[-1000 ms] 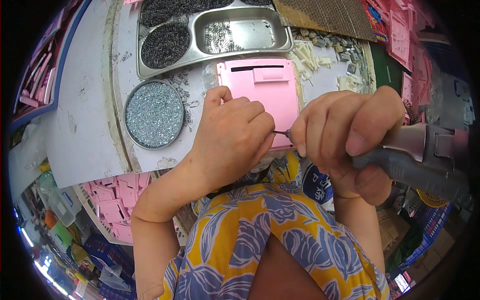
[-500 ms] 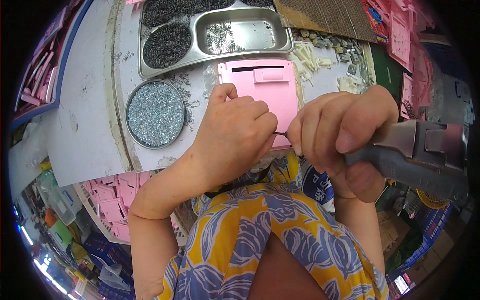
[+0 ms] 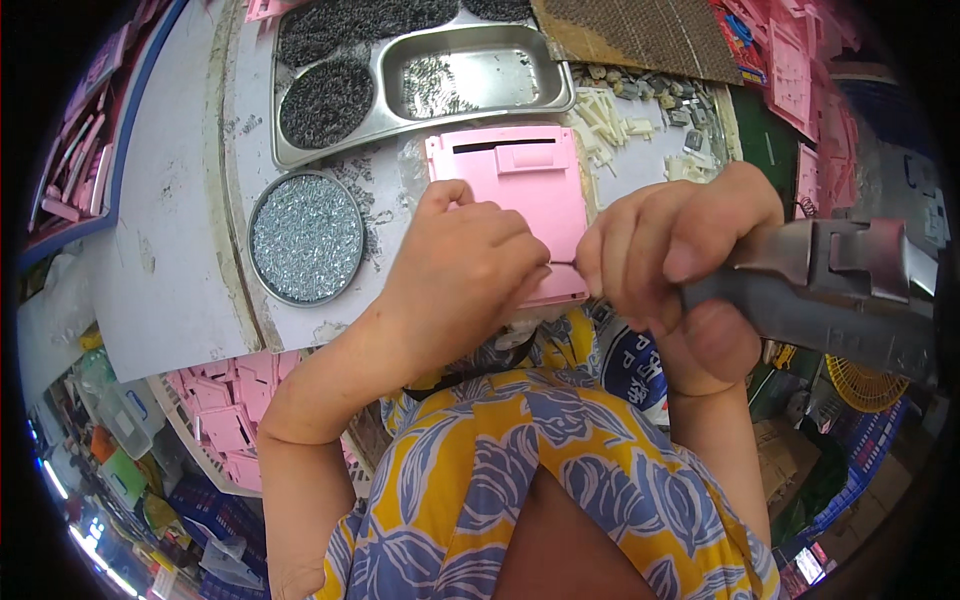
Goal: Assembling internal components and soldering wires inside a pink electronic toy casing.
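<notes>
My right hand is wrapped round a grey power screwdriver with a metal bracket on its side. The tool lies nearly level, and its thin dark bit points left from my fingers. At the bit's tip, my left hand is closed with its fingers curled inward; what they pinch, if anything, is hidden. Under both hands lies a pink plastic panel with a dark slot and a raised tab at its far end. The left hand covers part of its left side.
Left of the panel stands a round dish of small silvery screws. Behind, a metal tray holds dark springs. White plastic pieces and metal bits lie right of it, near brown woven cardboard. Pink parts fill a crate below the table.
The panel, dish and tray appear slightly further left in the picture. The screwdriver's body sits a little lower at its far right end. Both hands keep nearly the same pose.
</notes>
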The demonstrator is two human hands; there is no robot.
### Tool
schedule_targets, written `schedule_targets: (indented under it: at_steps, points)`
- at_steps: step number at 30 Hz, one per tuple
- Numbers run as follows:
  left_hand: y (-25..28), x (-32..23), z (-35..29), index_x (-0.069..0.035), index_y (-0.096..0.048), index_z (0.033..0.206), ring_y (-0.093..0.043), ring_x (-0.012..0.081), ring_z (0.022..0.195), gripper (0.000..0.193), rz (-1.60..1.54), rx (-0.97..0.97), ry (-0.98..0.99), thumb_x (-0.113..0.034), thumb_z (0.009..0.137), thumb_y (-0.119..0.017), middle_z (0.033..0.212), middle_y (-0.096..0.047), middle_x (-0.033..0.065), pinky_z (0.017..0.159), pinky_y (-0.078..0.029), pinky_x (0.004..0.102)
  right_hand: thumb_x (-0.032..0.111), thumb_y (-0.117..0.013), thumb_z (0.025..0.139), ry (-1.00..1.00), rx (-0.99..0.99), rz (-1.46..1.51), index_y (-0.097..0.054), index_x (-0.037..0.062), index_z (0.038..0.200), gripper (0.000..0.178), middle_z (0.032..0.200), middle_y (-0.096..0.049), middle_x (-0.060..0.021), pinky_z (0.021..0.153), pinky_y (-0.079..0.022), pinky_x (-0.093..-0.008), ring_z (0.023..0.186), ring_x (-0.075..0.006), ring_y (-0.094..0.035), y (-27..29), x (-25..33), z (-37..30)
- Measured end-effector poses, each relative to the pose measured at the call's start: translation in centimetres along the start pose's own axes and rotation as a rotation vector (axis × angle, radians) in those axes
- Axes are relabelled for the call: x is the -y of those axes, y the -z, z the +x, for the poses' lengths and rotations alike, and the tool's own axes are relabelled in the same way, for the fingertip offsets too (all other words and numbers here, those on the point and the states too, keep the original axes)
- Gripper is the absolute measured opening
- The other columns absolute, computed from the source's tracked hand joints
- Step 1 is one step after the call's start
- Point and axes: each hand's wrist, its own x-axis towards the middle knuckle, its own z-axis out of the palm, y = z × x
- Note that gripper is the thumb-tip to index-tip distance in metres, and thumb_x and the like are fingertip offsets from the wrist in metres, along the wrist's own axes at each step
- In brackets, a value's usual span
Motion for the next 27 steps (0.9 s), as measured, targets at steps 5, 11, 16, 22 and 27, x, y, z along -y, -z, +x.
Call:
schedule_targets:
  at_steps: [5,11,16,22,27]
  points:
    - [-0.1,1.5,-0.1,-0.010,-0.059,0.078,-0.057,0.0276,0.071,0.019,0.001,-0.064,0.189,-0.020,0.086,-0.074,0.073,-0.056,0.0054,0.071,-0.041,0.0411,0.018,-0.054,0.097,0.302,0.049,-0.055,-0.054,0.0080,0.114,0.019,0.066,-0.044,-0.0001,0.068,-0.043,-0.0366,0.061,-0.0141,-0.044,5.5,-2.1,3.4]
    - [-1.2,2.3,0.0,-0.008,-0.061,0.078,-0.054,0.0259,0.067,0.016,-0.054,-0.040,0.182,-0.012,0.083,-0.075,0.071,-0.056,0.0057,0.070,-0.037,0.0380,0.010,-0.052,0.095,0.325,0.058,-0.057,-0.051,0.0048,0.110,0.016,0.065,-0.044,-0.0029,0.062,-0.042,-0.0354,0.057,-0.0145,-0.043,7.9,-6.2,6.4]
    - [-0.9,2.1,-0.4,-0.009,-0.064,0.080,-0.058,0.0247,0.073,0.015,-0.147,-0.028,0.213,-0.011,0.078,-0.079,0.076,-0.062,0.0038,0.072,-0.038,0.0368,0.008,-0.054,0.095,0.233,-0.027,-0.346,-0.044,0.0072,0.097,0.010,0.065,-0.045,-0.0037,0.056,-0.039,-0.0329,0.055,-0.0132,-0.041,7.0,-7.1,5.9]
    - [-0.9,3.3,-1.0,-0.009,-0.070,0.090,-0.063,0.0228,0.075,0.018,-0.077,-0.134,0.056,-0.011,0.077,-0.081,0.084,-0.069,0.0038,0.072,-0.043,0.0357,0.008,-0.052,0.095,0.155,-0.076,-0.328,-0.049,0.0050,0.105,0.011,0.063,-0.044,-0.0033,0.054,-0.038,-0.0331,0.053,-0.0124,-0.039,5.6,-5.9,6.8]
    - [-0.4,2.9,-1.5,-0.009,-0.071,0.097,-0.061,0.0186,0.071,0.024,-0.061,-0.289,-0.021,-0.014,0.077,-0.083,0.090,-0.071,0.0020,0.071,-0.043,0.0339,0.031,-0.061,0.095,0.177,0.218,0.094,-0.059,0.0178,0.113,0.022,0.060,-0.051,0.0087,0.060,-0.044,-0.0276,0.051,-0.0071,-0.048,3.4,-0.1,6.7]
